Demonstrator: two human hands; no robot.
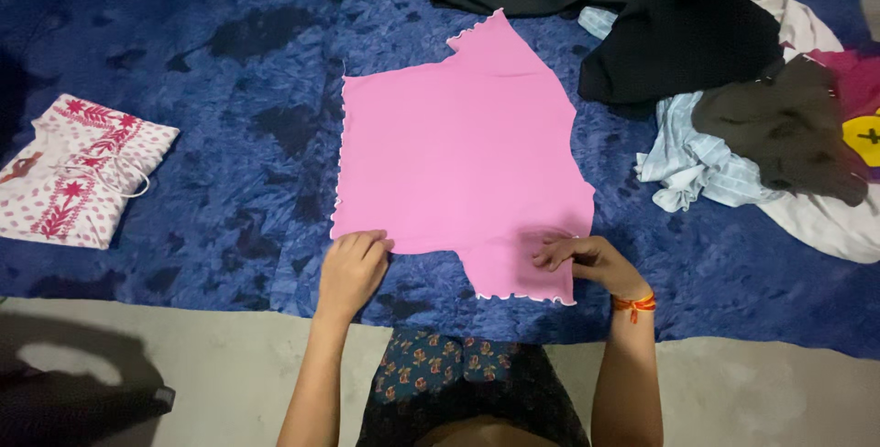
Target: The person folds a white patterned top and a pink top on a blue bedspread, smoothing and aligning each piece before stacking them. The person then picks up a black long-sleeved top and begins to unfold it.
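while the pink top (463,158) lies flat at frame centre on the blue sheet (220,89), the left hand (351,266) and right hand (587,259) pinch its near edge, fingers closed. one folded cloth (78,170) lies left; a pile (733,89) remains upper right.

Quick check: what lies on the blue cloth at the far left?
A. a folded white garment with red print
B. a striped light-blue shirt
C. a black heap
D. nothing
A: a folded white garment with red print lies at the far left of the blue cloth, away from the pink top.
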